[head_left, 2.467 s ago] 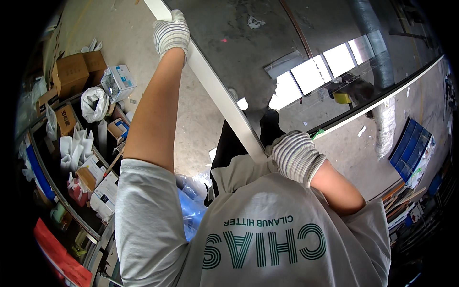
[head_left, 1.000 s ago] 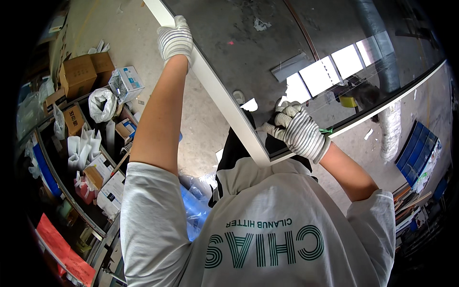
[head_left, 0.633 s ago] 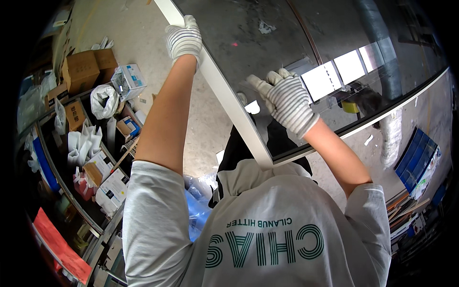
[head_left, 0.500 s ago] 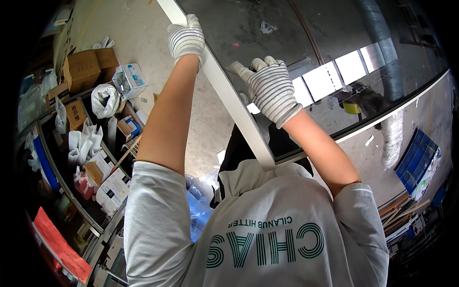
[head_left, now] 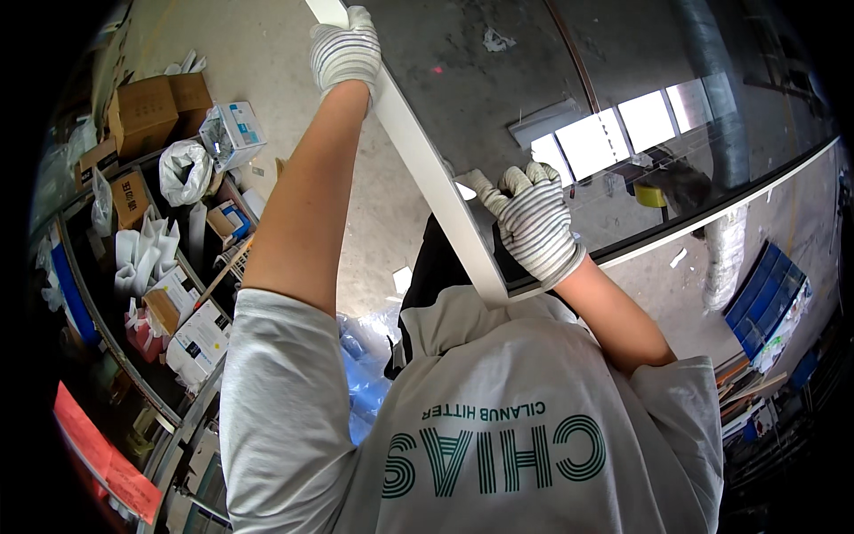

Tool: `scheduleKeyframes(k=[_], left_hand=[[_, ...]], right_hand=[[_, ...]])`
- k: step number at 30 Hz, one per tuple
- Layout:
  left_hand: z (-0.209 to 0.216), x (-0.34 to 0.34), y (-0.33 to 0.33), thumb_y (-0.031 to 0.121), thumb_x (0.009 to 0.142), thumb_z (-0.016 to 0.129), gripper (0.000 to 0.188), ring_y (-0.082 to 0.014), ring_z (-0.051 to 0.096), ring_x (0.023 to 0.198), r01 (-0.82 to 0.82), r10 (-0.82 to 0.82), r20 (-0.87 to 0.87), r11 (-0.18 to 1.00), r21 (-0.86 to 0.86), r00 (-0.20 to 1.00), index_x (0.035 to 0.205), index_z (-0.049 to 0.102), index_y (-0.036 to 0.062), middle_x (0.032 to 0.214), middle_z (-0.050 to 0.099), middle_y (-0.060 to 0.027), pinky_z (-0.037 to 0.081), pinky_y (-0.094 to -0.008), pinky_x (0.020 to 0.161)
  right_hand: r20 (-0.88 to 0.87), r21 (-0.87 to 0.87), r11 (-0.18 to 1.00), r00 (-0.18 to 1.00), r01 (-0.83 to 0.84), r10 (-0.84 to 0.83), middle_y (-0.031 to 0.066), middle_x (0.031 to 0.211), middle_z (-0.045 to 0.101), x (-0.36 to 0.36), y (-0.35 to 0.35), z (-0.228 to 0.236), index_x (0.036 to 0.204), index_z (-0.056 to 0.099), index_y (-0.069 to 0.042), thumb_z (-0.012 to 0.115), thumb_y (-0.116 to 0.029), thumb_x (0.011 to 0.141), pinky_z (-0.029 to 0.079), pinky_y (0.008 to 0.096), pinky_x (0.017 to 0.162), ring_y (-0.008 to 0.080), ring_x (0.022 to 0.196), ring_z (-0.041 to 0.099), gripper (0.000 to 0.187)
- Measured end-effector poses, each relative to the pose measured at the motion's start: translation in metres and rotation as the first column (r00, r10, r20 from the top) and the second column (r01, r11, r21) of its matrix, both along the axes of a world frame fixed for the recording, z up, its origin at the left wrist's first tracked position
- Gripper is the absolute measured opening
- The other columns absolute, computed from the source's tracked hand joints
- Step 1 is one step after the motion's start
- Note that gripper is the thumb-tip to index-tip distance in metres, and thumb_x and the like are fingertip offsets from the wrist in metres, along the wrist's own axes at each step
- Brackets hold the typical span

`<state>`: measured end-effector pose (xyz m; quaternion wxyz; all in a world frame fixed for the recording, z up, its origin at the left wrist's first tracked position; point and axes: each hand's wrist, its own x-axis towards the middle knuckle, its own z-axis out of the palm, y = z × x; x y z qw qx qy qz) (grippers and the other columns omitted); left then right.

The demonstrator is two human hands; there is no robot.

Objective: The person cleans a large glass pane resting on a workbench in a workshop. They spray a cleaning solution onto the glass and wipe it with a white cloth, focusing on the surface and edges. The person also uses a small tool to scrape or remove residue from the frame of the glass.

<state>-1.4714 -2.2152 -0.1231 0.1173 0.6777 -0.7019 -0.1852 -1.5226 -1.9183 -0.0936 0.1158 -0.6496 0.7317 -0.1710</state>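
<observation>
Overhead, left hand (head_left: 345, 49) grips panel edge (head_left: 418, 160); right hand (head_left: 532, 222) beside corner.

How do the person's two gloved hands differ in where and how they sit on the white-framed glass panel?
The left hand grips the white frame far up, arm stretched nearly straight; the right hand sits lower, near the frame's corner, elbow bent. The left hand wraps the frame's edge; the right hand lies against the dark glass panel beside it. Both wear striped knit gloves.

Glossy dark white-edged panel (head_left: 534, 80), tilted.
</observation>
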Motion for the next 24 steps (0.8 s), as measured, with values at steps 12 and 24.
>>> scheduleKeyframes(k=[12, 24], left_hand=[[-0.011, -0.002, -0.010, 0.053, 0.085, 0.054, 0.068, -0.0403, 0.060, 0.104, 0.054, -0.054, 0.014, 0.998, -0.022, 0.998, 0.111, 0.056, -0.0091, 0.107, 0.063, -0.0277, 0.046, -0.0432, 0.091], [-0.024, 0.004, -0.023, 0.059, 0.085, 0.050, 0.075, -0.0410, 0.058, 0.107, 0.087, -0.082, 0.068, 0.994, -0.072, 0.994, 0.111, 0.057, -0.0101, 0.110, 0.061, -0.0292, 0.045, -0.0435, 0.093]], right_hand=[[0.065, 0.034, 0.957, 0.956, -0.289, 0.286, 0.0008, 0.078, 0.054, -0.019, 0.065, -0.001, 0.116, 0.066, -0.023, 0.057, -0.018, 0.079, 0.041, 0.0412, 0.086, 0.0193, 0.078, 0.052, 0.038], [0.071, 0.110, 0.791, 0.799, -0.601, 0.597, 0.0014, 0.095, 0.061, -0.041, 0.062, 0.000, 0.120, 0.063, -0.025, 0.052, -0.020, 0.084, 0.042, 0.0442, 0.090, 0.0210, 0.091, 0.055, 0.038]])
